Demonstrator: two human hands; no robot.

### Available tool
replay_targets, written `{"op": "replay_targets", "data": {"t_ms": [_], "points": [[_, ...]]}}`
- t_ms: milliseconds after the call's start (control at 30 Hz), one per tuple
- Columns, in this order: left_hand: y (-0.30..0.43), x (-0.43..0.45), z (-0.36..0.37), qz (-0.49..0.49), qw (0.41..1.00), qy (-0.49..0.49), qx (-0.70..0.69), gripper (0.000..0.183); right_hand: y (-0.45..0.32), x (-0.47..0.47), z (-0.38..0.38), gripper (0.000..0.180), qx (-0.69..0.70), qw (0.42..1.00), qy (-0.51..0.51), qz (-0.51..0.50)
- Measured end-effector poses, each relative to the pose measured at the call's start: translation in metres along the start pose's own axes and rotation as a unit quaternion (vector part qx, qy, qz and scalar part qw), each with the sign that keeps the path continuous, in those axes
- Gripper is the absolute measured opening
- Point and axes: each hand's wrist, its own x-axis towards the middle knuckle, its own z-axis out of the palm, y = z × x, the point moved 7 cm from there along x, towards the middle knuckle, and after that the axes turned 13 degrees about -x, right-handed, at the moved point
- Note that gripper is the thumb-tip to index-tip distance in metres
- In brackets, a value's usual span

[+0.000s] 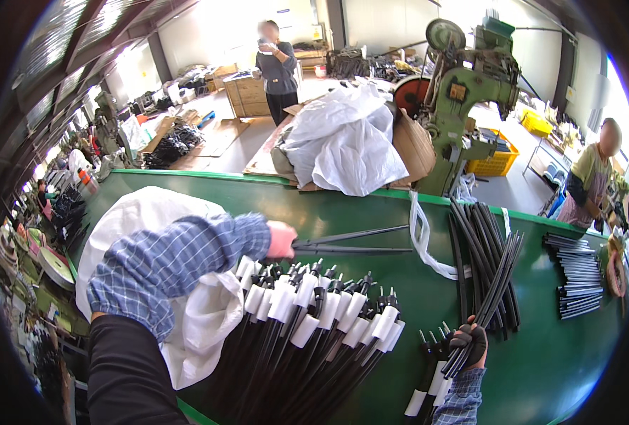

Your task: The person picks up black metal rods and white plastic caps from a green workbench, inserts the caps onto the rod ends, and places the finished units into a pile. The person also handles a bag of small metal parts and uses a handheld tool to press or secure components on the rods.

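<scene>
My left hand (pixel 281 239) reaches across from the left in a blue checked sleeve and grips the near ends of two thin black rods (pixel 354 245), which spread apart to the right. Its fingers are mostly hidden. Lower right, my right hand (pixel 469 342), in a black glove with bare fingertips, is closed around a bundle of slim black tubes (pixel 500 281) slanting up and away. Between the hands lies a wide pile of black shafts (pixel 272 361) with white sleeves and thin metal tips near their upper ends. Similar white-sleeved shafts (pixel 426 380) lie beside my right wrist.
Loose black tubes (pixel 476 239) lie beyond my right hand on the green table (pixel 383 303). Shorter tubes (pixel 577 276) lie at far right. A white woven sack (pixel 133 223) sits under my left arm. Past the edge stand a green machine (pixel 452 111) and two people.
</scene>
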Motion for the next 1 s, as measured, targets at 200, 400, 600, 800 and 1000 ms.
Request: {"op": "replay_targets", "data": {"t_ms": [200, 400, 600, 800, 1000], "points": [[-0.006, -0.131, 0.117, -0.145, 0.723, -0.12, -0.665, 0.021, 0.069, -0.042, 0.028, 0.028, -0.165, 0.986, 0.01, 0.023], [0.037, -0.194, 0.181, -0.048, 0.545, -0.041, -0.836, 0.022, 0.17, -0.061, 0.075, 0.027, -0.212, 0.969, 0.005, 0.128], [0.055, -0.213, 0.228, 0.009, 0.424, -0.026, -0.905, 0.021, 0.269, -0.072, 0.125, 0.032, -0.241, 0.951, -0.03, 0.193], [0.017, -0.267, 0.231, 0.022, 0.611, 0.172, -0.773, 0.037, 0.313, -0.108, 0.137, 0.033, -0.344, 0.916, -0.009, 0.209], [-0.046, -0.328, 0.314, -0.103, 0.414, 0.202, -0.882, 0.02, 0.303, -0.185, 0.08, 0.04, -0.506, 0.831, 0.057, 0.226]]}}
